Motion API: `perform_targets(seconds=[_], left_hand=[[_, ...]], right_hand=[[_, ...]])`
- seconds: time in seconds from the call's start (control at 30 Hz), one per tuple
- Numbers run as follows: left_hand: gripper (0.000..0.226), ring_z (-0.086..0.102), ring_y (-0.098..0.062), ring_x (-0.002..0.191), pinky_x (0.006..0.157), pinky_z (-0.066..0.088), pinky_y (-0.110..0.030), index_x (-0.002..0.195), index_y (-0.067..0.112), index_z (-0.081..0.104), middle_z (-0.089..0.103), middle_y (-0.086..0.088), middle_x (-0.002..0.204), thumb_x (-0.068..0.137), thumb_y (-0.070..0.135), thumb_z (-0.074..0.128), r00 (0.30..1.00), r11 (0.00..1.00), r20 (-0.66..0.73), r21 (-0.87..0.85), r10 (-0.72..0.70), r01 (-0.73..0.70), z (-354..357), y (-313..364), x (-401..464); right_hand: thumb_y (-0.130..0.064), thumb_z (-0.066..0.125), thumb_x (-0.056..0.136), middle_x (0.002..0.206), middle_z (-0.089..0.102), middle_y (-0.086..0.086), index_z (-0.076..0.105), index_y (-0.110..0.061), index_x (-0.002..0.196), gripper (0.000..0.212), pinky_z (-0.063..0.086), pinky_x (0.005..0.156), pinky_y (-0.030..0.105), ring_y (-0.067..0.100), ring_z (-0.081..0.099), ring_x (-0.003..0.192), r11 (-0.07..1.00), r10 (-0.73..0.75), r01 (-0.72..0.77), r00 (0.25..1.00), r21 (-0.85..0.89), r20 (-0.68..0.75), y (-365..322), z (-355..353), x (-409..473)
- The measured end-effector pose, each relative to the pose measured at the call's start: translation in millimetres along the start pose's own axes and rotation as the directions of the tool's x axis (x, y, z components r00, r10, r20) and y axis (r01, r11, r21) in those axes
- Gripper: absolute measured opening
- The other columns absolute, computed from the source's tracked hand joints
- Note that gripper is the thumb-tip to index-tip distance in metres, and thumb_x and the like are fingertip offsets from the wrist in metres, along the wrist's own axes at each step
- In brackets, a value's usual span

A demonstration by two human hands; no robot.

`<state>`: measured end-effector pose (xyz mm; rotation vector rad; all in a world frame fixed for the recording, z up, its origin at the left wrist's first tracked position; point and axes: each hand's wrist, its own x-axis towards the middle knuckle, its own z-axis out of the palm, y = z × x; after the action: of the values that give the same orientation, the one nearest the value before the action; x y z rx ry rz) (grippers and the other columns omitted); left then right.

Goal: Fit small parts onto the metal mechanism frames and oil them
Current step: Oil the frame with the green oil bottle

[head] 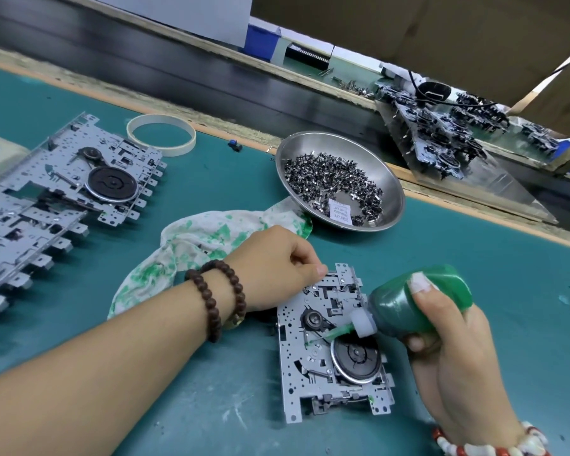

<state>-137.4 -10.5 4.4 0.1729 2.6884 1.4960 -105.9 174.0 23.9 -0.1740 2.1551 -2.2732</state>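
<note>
A metal mechanism frame (pixel 313 366) with a dark flywheel lies flat on the green mat in front of me. My right hand (pixel 454 363) grips a green oil bottle (pixel 418 304), tipped so its white nozzle touches the frame near the small pulley. My left hand (pixel 273 268) rests on the frame's upper left corner, fingers curled, thumb tip against the metal edge. Whether it pinches a small part I cannot tell. A steel bowl (pixel 394 189) of small dark parts sits behind the frame.
Several finished frames (pixel 63 189) lie overlapped in a row at the left. A green-stained rag (pixel 191 245) lies under my left wrist. A white ring (pixel 162 134) sits near the mat's far edge. More assemblies (pixel 441 133) are stacked at the back right.
</note>
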Motion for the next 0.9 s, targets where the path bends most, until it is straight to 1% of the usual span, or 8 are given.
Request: perform_targets(seconds=[0.2, 0.33, 0.43, 0.57, 0.67, 0.73, 0.8, 0.9], left_hand=[[0.025, 0.046, 0.012, 0.043, 0.046, 0.033, -0.002, 0.06, 0.029, 0.059, 0.048, 0.028, 0.04, 0.085, 0.033, 0.062, 1.0, 1.0, 0.014, -0.008, -0.004, 0.004, 0, -1, 0], [0.025, 0.048, 0.008, 0.048, 0.05, 0.036, -0.004, 0.06, 0.03, 0.059, 0.054, 0.023, 0.046, 0.085, 0.031, 0.062, 0.999, 0.999, 0.026, -0.029, -0.023, 0.024, 0, 0, -1], [0.025, 0.052, 0.007, 0.056, 0.061, 0.043, -0.011, 0.06, 0.031, 0.061, 0.06, 0.019, 0.059, 0.086, 0.029, 0.062, 0.999, 0.997, 0.035, -0.059, -0.04, 0.042, -1, 0, -2], [0.023, 0.051, 0.01, 0.054, 0.059, 0.042, -0.006, 0.063, 0.026, 0.065, 0.061, 0.018, 0.057, 0.086, 0.024, 0.062, 0.995, 0.988, 0.054, -0.125, -0.08, 0.086, -4, 2, -3], [0.021, 0.056, 0.001, 0.061, 0.065, 0.045, -0.01, 0.066, 0.021, 0.067, 0.065, 0.011, 0.064, 0.087, 0.017, 0.062, 0.989, 0.965, 0.057, -0.214, -0.14, 0.149, -7, 8, -4], [0.019, 0.061, -0.005, 0.068, 0.071, 0.048, -0.018, 0.069, 0.018, 0.068, 0.069, 0.006, 0.071, 0.087, 0.015, 0.062, 0.985, 0.944, 0.061, -0.281, -0.16, 0.171, -10, 15, -4], [0.018, 0.062, -0.002, 0.069, 0.07, 0.048, -0.016, 0.07, 0.018, 0.069, 0.07, 0.008, 0.073, 0.087, 0.017, 0.062, 0.988, 0.958, 0.06, -0.241, -0.145, 0.155, -14, 24, -1], [0.019, 0.062, -0.009, 0.071, 0.076, 0.051, -0.026, 0.07, 0.012, 0.069, 0.07, -0.001, 0.076, 0.087, 0.015, 0.061, 0.99, 0.965, 0.052, -0.222, -0.134, 0.143, -20, 39, 9]], right_hand=[[-0.04, 0.066, 0.06, 0.052, 0.051, -0.007, 0.066, -0.024, 0.058, 0.015, 0.035, 0.04, 0.013, 0.002, 0.042, 0.045, 0.997, 0.009, -0.009, 1.0, -0.072, 0.005, 3, -3, 1], [-0.027, 0.067, 0.069, 0.061, 0.059, -0.001, 0.069, -0.024, 0.064, 0.007, 0.038, 0.041, 0.014, 0.01, 0.052, 0.05, 0.975, 0.116, -0.104, 0.992, 0.195, -0.05, 0, -7, 4], [-0.035, 0.055, 0.07, 0.069, 0.064, 0.003, 0.065, -0.018, 0.093, 0.031, 0.035, 0.035, 0.01, 0.005, 0.048, 0.044, 0.91, 0.222, -0.181, 0.973, 0.374, -0.069, -7, -10, 6], [-0.034, 0.087, 0.044, 0.074, 0.067, 0.013, 0.069, -0.008, 0.09, 0.056, 0.042, 0.032, 0.013, 0.009, 0.056, 0.042, 0.766, 0.393, -0.34, 0.919, 0.545, 0.021, -17, -13, 7], [-0.042, 0.068, 0.058, 0.054, 0.05, 0.01, 0.063, -0.007, 0.089, 0.047, 0.028, 0.026, 0.011, 0.007, 0.039, 0.033, 0.746, 0.446, -0.447, 0.886, 0.494, 0.129, -20, -17, 8], [-0.042, 0.079, 0.05, 0.053, 0.046, 0.011, 0.064, -0.005, 0.085, 0.053, 0.029, 0.027, 0.015, 0.01, 0.035, 0.034, 0.756, 0.423, -0.462, 0.886, 0.463, 0.193, -21, -20, 7], [-0.036, 0.094, 0.026, 0.065, 0.059, 0.019, 0.071, -0.002, 0.086, 0.072, 0.042, 0.036, 0.024, 0.018, 0.051, 0.045, 0.8, 0.339, -0.414, 0.909, 0.433, 0.244, -20, -30, 4], [-0.027, 0.087, 0.046, 0.096, 0.071, 0.014, 0.066, -0.002, 0.106, 0.069, 0.054, 0.064, 0.026, 0.018, 0.068, 0.08, 0.946, 0.194, -0.255, 0.939, 0.198, 0.284, -18, -50, 1]])
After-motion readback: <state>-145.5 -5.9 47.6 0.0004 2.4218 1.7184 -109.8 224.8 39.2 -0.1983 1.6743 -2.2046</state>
